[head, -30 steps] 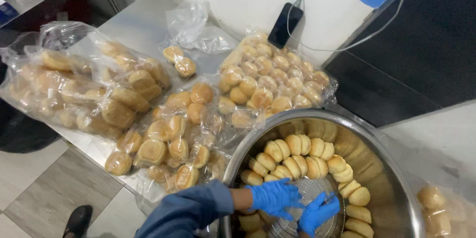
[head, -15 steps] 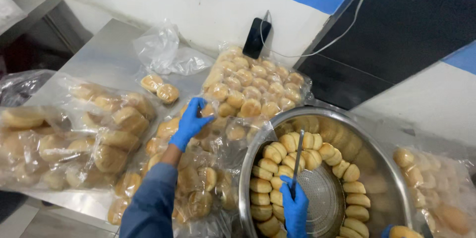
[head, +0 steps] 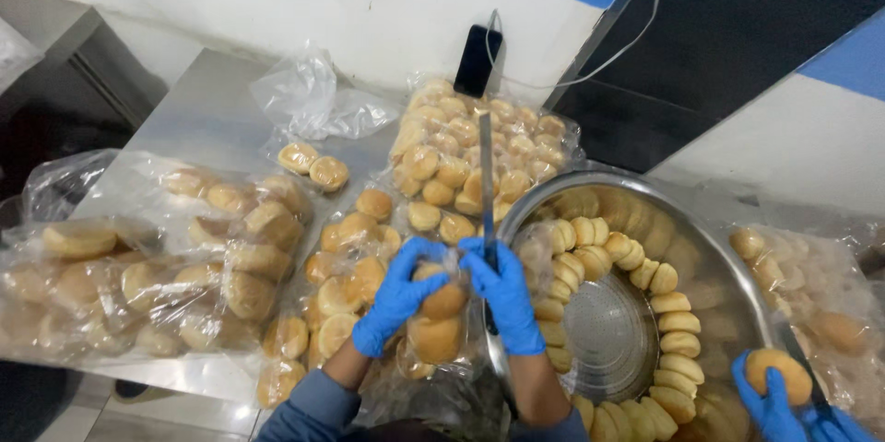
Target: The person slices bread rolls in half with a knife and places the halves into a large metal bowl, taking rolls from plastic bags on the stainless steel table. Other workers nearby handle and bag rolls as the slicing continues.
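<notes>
We gripped a bun (head: 441, 302) with our left hand (head: 398, 293) above the bags (head: 166, 258), our right hand (head: 505, 293) clenching the knife (head: 486, 186). Its blade, close to our fingers, could have cut the glove.

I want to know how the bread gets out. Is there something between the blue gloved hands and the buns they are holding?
Yes. The left hand and right hand grip a clear plastic bag; its film wraps the buns. The right hand also holds a knife, blade pointing away.
</notes>
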